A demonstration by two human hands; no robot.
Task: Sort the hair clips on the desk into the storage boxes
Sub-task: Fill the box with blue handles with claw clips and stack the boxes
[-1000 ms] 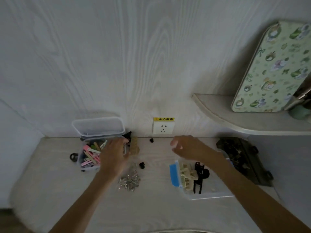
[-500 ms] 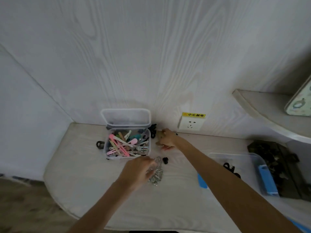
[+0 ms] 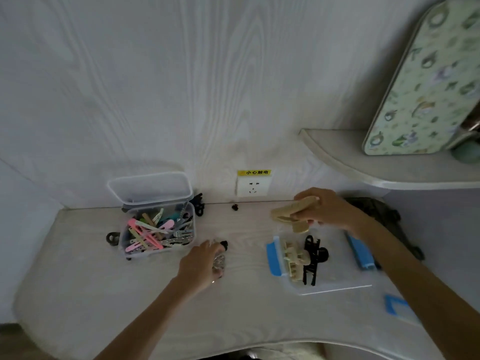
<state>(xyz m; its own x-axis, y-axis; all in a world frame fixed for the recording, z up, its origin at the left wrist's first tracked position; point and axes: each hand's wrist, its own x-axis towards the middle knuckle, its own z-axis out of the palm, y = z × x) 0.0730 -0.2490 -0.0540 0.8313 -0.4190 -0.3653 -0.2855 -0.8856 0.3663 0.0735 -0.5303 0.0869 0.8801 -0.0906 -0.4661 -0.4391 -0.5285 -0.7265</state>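
My right hand (image 3: pixel 326 209) holds a beige claw clip (image 3: pixel 293 213) in the air above the far edge of the clear box with blue latches (image 3: pixel 275 258). That box holds a cream claw clip (image 3: pixel 294 259) and a black claw clip (image 3: pixel 313 258). My left hand (image 3: pixel 201 263) rests on the desk, fingers closed over a pile of small silver clips (image 3: pixel 219 262). A small clear box (image 3: pixel 155 231) at the left, lid up, is full of pink, white and silver flat clips. A small black clip (image 3: pixel 224 244) lies by my left fingertips.
Black clips lie beside the small box (image 3: pixel 112 239), behind it (image 3: pixel 198 203) and under the wall socket (image 3: pixel 235 207). A dark object (image 3: pixel 384 219) lies at the desk's right. A blue-edged lid (image 3: pixel 396 309) sits near the right front. A curved shelf (image 3: pixel 363 167) carries a patterned board.
My right hand has picked up the beige clip from near the small box and carried it right, over the blue-latched box. My left hand stays on the silver clips. The camera swung right.
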